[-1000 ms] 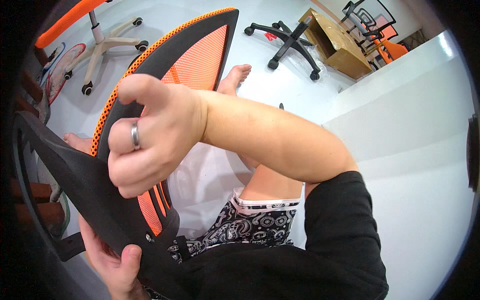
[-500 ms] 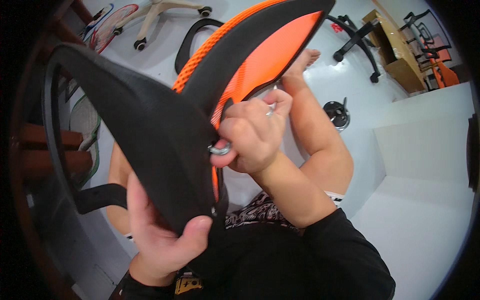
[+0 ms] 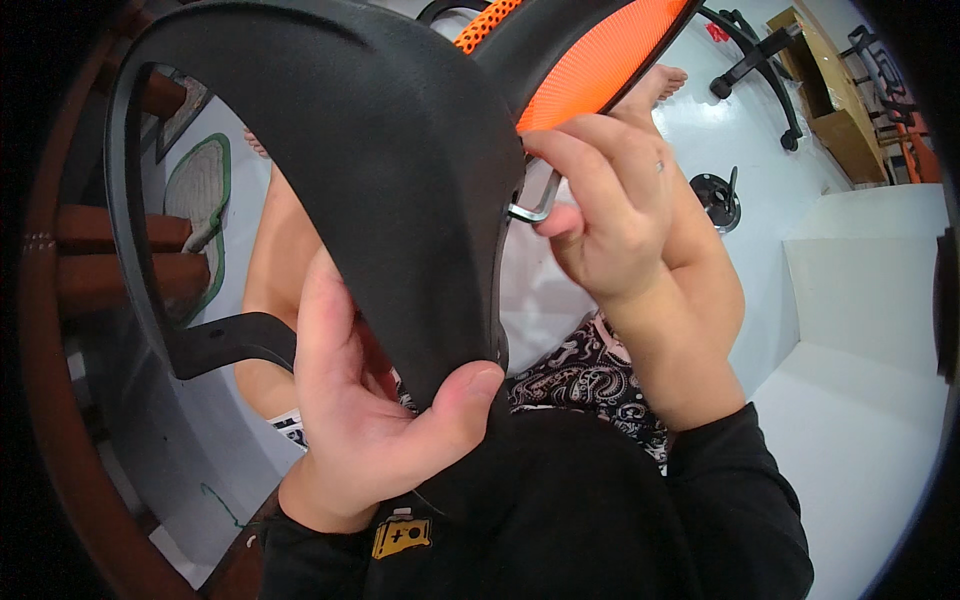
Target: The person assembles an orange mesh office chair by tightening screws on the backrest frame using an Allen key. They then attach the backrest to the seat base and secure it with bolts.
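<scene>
Before the person's torso, over the lap: one black curved chair part [image 3: 400,160], smooth-faced, with a black loop-shaped arm [image 3: 130,220] at its left. Beyond its right edge, one orange mesh panel [image 3: 610,65] in a black frame. Left hand [image 3: 370,430]: grip closed around the chair part's lower end, thumb on the near face. Right hand [image 3: 612,215]: grip pinching one bent metal hex key [image 3: 541,206], whose tip meets the chair part's right edge; seating in a screw cannot be told. On the pale floor [image 3: 770,260], to the right: one black round fitting with a lever [image 3: 716,203]; farther off, one black wheeled chair base [image 3: 765,62], beside an open cardboard box [image 3: 838,110].
</scene>
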Action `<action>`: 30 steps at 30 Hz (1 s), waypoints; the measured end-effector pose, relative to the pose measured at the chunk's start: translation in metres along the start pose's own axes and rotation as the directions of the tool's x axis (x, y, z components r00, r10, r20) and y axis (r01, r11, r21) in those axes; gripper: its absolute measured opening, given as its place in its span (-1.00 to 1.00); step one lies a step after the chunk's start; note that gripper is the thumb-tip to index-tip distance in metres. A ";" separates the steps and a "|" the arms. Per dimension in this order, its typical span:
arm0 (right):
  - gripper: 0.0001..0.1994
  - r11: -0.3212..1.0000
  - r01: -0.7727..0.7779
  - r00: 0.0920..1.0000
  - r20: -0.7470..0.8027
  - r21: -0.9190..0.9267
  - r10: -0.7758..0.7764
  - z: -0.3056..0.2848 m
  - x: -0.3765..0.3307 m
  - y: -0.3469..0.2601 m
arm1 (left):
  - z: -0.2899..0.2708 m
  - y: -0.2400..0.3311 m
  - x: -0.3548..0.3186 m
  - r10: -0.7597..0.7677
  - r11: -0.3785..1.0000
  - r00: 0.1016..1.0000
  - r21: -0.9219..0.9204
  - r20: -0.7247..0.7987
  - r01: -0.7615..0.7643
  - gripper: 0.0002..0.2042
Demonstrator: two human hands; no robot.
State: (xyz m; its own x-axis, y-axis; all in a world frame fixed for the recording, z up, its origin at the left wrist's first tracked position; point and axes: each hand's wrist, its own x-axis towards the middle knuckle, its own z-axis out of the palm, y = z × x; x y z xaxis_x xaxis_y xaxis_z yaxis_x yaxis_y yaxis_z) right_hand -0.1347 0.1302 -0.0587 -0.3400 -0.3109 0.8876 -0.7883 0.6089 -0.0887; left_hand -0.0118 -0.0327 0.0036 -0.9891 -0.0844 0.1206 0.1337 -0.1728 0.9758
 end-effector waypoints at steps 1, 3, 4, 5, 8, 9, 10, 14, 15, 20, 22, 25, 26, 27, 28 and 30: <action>-0.56 0.999 0.027 1.000 0.014 -0.023 -0.027 -0.003 0.000 0.004 | 0.000 0.000 0.000 -0.001 1.000 1.000 0.003 0.014 0.001 -0.19; -0.55 0.993 0.090 0.996 0.012 -0.074 -0.089 -0.001 0.002 0.010 | 0.005 -0.002 -0.001 -0.024 0.997 0.998 0.072 -0.061 0.028 -0.15; -0.52 0.987 0.123 0.992 -0.004 -0.102 -0.124 0.002 0.005 0.013 | 0.006 -0.002 -0.002 -0.035 0.993 0.994 0.105 -0.099 0.045 -0.11; -0.50 0.982 0.143 0.990 0.026 -0.122 -0.141 0.001 0.007 0.014 | 0.006 -0.003 -0.002 -0.035 0.992 0.994 0.119 -0.100 0.047 -0.11; -0.47 0.954 0.274 0.961 0.073 -0.125 -0.266 0.000 0.020 0.030 | 0.007 -0.003 -0.001 -0.037 0.990 0.996 0.135 -0.083 0.048 -0.11; -0.48 0.944 0.316 0.947 0.084 -0.093 -0.309 -0.001 0.023 0.034 | 0.006 -0.003 -0.002 -0.042 0.990 0.996 0.129 -0.076 0.052 -0.11; -0.49 0.932 0.357 0.932 0.093 -0.060 -0.350 -0.004 0.026 0.037 | 0.006 -0.004 -0.002 -0.047 0.991 0.997 0.123 -0.069 0.055 -0.11; -0.45 0.849 0.527 0.823 0.226 0.039 -0.521 -0.016 0.045 0.040 | 0.007 -0.002 -0.002 -0.064 0.990 0.995 0.121 -0.083 0.074 -0.09; -0.46 0.829 0.555 0.798 0.243 0.062 -0.552 -0.017 0.049 0.041 | 0.009 -0.003 -0.003 -0.057 0.991 0.994 0.118 -0.097 0.068 -0.09; -0.49 0.793 0.588 0.758 0.232 0.162 -0.610 -0.015 0.050 0.047 | 0.013 -0.007 -0.004 -0.027 0.995 0.994 0.092 -0.111 0.037 -0.10; -0.50 0.813 0.544 0.782 0.224 0.209 -0.581 -0.014 0.045 0.045 | 0.013 -0.004 -0.007 -0.038 0.995 0.993 0.089 -0.108 0.048 -0.12; -0.55 0.893 0.395 0.865 0.241 0.214 -0.440 -0.010 0.032 0.036 | 0.013 -0.003 -0.005 -0.027 0.994 0.995 0.103 -0.098 0.037 -0.15; -0.55 0.912 0.344 0.883 0.255 0.222 -0.395 -0.010 0.028 0.032 | 0.013 -0.003 -0.005 -0.027 0.994 0.995 0.105 -0.095 0.037 -0.16; -0.56 0.929 0.294 0.898 0.268 0.227 -0.349 -0.011 0.026 0.028 | 0.013 -0.002 -0.005 -0.031 0.994 0.995 0.101 -0.094 0.041 -0.16; -0.56 0.941 0.229 0.913 0.280 0.250 -0.297 -0.012 0.022 0.022 | 0.013 -0.001 -0.005 -0.026 0.994 0.996 0.104 -0.089 0.035 -0.17; -0.57 0.946 0.086 0.935 0.304 0.312 -0.185 -0.011 0.011 0.012 | 0.011 -0.003 -0.006 -0.006 0.993 0.997 0.116 -0.077 0.015 -0.17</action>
State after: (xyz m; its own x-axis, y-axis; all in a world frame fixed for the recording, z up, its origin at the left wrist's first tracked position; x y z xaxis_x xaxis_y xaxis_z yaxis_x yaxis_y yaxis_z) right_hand -0.1420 0.1418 -0.0447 -0.3278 -0.6246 0.7088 -0.9351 0.3214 -0.1493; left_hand -0.0074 -0.0214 0.0020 -0.9821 -0.1590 0.1006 0.1112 -0.0590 0.9920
